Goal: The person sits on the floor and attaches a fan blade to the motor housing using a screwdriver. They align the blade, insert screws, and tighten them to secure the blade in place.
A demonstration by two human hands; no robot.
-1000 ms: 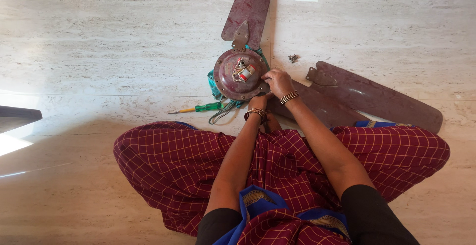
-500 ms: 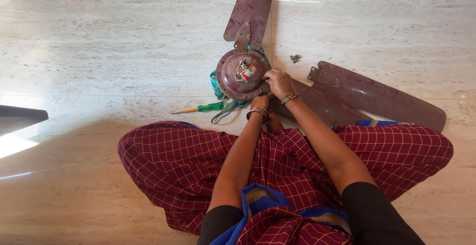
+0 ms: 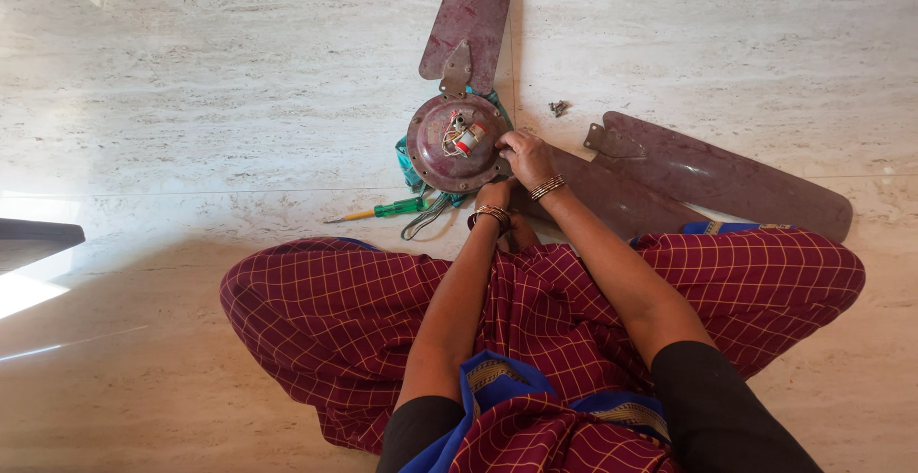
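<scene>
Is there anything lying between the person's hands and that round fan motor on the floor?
Nothing visible does. The right hand already rests on the edge of the round motor housing, and the left hand reaches in just below it. The green-handled screwdriver lies off to the side, and the loose blade lies beyond the right wrist.

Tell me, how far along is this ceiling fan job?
One blade lies loose on the floor, small screws beside it. Another blade is attached to the motor hub. The right hand and left hand work where the third blade meets the hub. The screwdriver lies unused.
</scene>
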